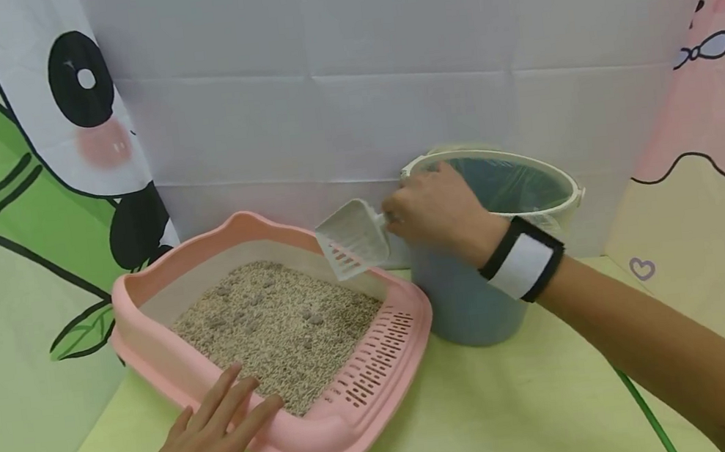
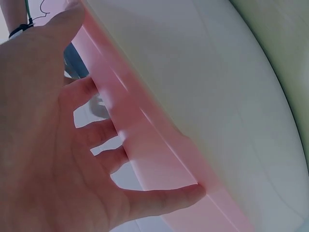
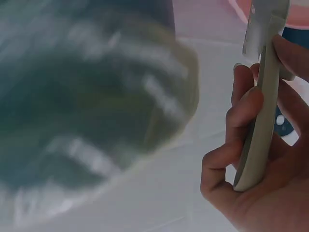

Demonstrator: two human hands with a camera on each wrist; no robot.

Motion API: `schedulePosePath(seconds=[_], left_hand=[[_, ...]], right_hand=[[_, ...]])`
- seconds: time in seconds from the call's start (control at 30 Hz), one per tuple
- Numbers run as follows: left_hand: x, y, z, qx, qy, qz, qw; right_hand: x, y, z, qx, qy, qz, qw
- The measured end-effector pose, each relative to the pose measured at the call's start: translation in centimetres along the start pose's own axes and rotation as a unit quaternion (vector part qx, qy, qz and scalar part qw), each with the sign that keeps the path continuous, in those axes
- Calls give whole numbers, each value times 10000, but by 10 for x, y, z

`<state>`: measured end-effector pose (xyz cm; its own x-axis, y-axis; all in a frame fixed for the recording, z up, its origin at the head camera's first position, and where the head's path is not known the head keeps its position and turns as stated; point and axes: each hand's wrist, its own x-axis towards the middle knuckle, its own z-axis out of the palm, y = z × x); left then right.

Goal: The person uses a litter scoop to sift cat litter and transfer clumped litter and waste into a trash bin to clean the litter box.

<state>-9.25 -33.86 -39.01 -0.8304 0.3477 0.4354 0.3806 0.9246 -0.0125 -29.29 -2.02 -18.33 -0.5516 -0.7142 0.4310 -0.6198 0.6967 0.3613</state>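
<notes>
A pink litter box (image 1: 401, 340) with a slotted front ledge holds beige litter pellets (image 1: 280, 323) with several greyish clumps. My left hand (image 1: 206, 441) rests on its near left rim, fingers spread and mostly straight; in the left wrist view the fingertips (image 2: 198, 189) touch the pink rim (image 2: 159, 159). My right hand (image 1: 436, 207) grips the handle (image 3: 260, 125) of a white slotted litter scoop (image 1: 353, 238), raised at the box's right side by the bin. The scoop's head is tilted and shows no litter on its visible face.
A blue-grey bin (image 1: 470, 303) with a cream rim (image 1: 564, 183) and a clear liner (image 1: 517, 180) stands right of the litter box. A white cloth wall (image 1: 324, 112) is behind both. Pale green cloth (image 1: 521, 408) covers the surface, and a green cord (image 1: 647, 410) lies under the right forearm.
</notes>
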Motion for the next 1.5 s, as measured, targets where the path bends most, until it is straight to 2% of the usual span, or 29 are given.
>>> schedulePosePath(seconds=[0.13,0.23,0.37,0.47,0.53,0.63,0.8,0.97,1.1,1.27,1.5], left_hand=[[-2,0,2,24,-4,-58,10000],[-3,-1,2,46,0,-100,9999],[-4,-2,1,61,-21,-137,9999],[-2,-1,1,44,27,-53,10000],[0,1,1,17,62,4,10000],[0,3,2,-6,78,30,10000],[-1,4,2,34,97,49,9999],[-1,2,0,170,184,110,9996],[-1,2,-2,188,208,126,9995],[-2,3,-3,183,102,40,9998],[-3,4,-3,132,-27,-38,9999]], right_hand=[[12,-30,29,-819,-449,-517,9943],[20,-54,45,-1545,-700,-996,9805],[31,-87,59,-2640,-973,-1425,9490],[36,-105,66,-3284,-1144,-1466,9260],[40,-111,68,-3506,-1363,-1392,9160],[53,-110,72,-3338,-1768,-1236,9176],[77,-87,75,-2276,-2285,-1148,9396],[85,-59,78,-1143,-2284,-1139,9601],[86,-43,85,-542,-2159,-1003,9697],[90,-36,96,-90,-2157,-884,9724],[94,-44,103,387,-2454,-946,9640]])
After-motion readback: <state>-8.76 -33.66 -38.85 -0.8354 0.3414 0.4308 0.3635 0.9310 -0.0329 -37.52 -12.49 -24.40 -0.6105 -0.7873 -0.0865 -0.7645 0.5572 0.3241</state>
